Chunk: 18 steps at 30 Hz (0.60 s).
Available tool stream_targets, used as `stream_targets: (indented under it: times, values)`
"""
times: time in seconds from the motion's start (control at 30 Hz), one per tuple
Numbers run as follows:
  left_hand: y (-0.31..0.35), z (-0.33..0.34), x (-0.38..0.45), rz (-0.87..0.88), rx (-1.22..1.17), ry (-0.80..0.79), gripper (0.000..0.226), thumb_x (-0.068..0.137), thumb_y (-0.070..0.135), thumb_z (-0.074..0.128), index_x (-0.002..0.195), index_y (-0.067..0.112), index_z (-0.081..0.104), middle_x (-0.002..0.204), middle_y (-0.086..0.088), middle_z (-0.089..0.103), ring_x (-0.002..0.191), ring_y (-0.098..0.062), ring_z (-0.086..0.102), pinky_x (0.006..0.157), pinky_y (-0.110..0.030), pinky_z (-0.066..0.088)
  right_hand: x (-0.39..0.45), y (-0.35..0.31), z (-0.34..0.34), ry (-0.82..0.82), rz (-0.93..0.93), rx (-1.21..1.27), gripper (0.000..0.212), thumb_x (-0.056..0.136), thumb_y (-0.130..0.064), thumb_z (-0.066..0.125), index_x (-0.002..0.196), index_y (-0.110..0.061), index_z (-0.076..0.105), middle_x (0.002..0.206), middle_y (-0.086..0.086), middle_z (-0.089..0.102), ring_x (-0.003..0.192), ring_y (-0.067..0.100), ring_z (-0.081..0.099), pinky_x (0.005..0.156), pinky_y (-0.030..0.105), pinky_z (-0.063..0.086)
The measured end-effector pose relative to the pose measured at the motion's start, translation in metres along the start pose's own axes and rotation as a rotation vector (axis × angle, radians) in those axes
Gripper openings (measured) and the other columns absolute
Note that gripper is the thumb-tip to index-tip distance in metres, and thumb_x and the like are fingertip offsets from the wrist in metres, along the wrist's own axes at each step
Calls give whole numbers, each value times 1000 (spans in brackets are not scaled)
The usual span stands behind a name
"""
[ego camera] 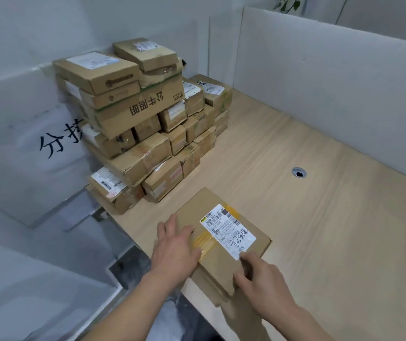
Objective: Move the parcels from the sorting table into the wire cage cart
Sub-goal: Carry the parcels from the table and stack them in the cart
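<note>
A flat brown parcel (224, 232) with a white shipping label and yellow tape lies on the wooden sorting table (320, 217), close to its front-left edge. My left hand (176, 247) rests on the parcel's left side, fingers stretched over the top. My right hand (261, 279) holds the parcel's near corner, thumb on top by the label and fingers curled against the near edge. A pile of several brown parcels (145, 124) is stacked at the table's back left. No wire cage cart is in view.
White partition panels (332, 89) wall the table at the back and right. A round cable hole (298, 172) sits in the tabletop right of the pile. A pale sheet with handwritten characters (49, 143) leans at the left, past the table's edge.
</note>
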State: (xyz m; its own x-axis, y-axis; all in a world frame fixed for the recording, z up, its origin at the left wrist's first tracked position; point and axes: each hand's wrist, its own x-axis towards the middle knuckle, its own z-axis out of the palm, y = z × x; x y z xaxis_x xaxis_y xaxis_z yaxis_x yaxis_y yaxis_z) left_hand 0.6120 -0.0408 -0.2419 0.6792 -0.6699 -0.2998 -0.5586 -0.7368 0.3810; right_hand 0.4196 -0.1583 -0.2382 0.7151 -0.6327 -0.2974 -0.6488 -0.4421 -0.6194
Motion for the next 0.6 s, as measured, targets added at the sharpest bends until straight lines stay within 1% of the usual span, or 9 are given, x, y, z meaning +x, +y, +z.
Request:
stream_targets:
  times: [0.13,0.23,0.33,0.37,0.43,0.47,0.53,0.57,0.6]
  values:
    - [-19,4,-16,5,-37,21,60,90,44,60,146,31,42,165,-6,-3,150,-33,2,116,-47,32,-13,-19,22,-12,-35,31,12,86,-31,61,98,-27,60,69,-4,62,69,14,59,65,30,47]
    - [-29,6,-30,11,-107,8,63,90,39,63,148,30,41,166,-4,-4,151,-30,2,119,-40,30,-20,-34,36,-22,-54,27,8,86,-31,61,91,-26,57,64,-6,60,63,12,57,56,25,42]
    - [-36,7,-40,-3,-143,-26,64,91,41,61,151,34,36,167,0,-3,152,-28,3,119,-42,30,-26,-45,43,-41,-41,-3,7,88,-29,60,88,-26,54,63,-8,60,61,9,56,53,21,41]
    - [-37,6,-42,0,-145,-41,64,92,40,59,151,35,34,166,0,-1,151,-29,5,119,-43,30,-26,-47,44,-47,-29,-15,7,88,-29,59,87,-25,55,65,-7,61,62,10,57,54,22,43]
    - [-37,5,-46,17,-156,-56,63,94,38,57,152,34,33,165,-2,7,150,-30,10,119,-43,29,-24,-50,41,-52,-3,-55,12,86,-33,58,86,-21,57,71,-5,66,68,13,61,64,32,51]
    - [-36,4,-47,20,-167,-52,63,94,37,57,152,34,32,164,-3,11,149,-30,14,119,-43,30,-20,-50,38,-53,1,-90,16,86,-35,58,87,-19,59,75,-4,68,72,16,63,67,36,52]
    - [-36,3,-49,8,-201,-43,65,94,36,58,153,32,32,161,-2,19,145,-29,23,117,-42,32,-15,-53,29,-45,4,-247,22,88,-41,55,88,-20,62,84,-3,69,80,21,63,68,35,52]
    - [-36,3,-50,1,-215,-43,65,94,36,58,153,32,31,159,-2,22,143,-28,27,117,-42,34,-12,-54,23,-11,-5,-340,23,90,-44,53,90,-23,64,91,-4,68,85,22,63,68,33,51]
    - [-35,3,-51,-3,-227,-44,66,93,36,58,153,32,31,158,-1,24,142,-28,29,116,-42,34,-9,-54,17,42,-14,-399,25,91,-46,52,99,-28,67,100,-4,67,92,22,62,69,32,50]
